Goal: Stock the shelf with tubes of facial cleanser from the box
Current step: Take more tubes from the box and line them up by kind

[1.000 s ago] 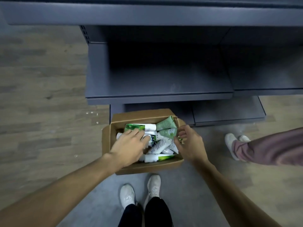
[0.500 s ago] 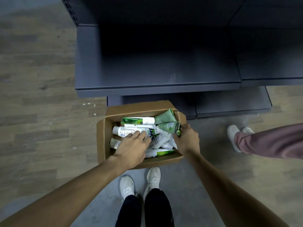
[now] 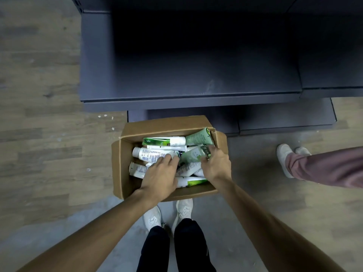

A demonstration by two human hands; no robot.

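An open cardboard box [image 3: 119, 165] sits on the floor below a dark grey shelf [image 3: 188, 79] that holds nothing. Several green and white cleanser tubes lie jumbled inside it. My left hand [image 3: 161, 175] reaches into the box, fingertips on a white tube [image 3: 151, 153] with printed text. My right hand [image 3: 215, 163] is closed around the crimped end of a pale green tube [image 3: 191, 156] at the box's right side. Another green tube [image 3: 199, 137] leans in the far right corner.
My white shoes [image 3: 169, 213] stand just behind the box. Another person's leg in reddish trousers [image 3: 324, 167] and white shoes [image 3: 284, 156] is at the right. A lower shelf base [image 3: 284, 116] juts out behind the box. Wood-pattern floor lies to the left.
The view has tilted down and closer to the box. My right hand went from hovering beside the tubes to gripping the pale green tube. My left hand slid slightly deeper onto the white tube.
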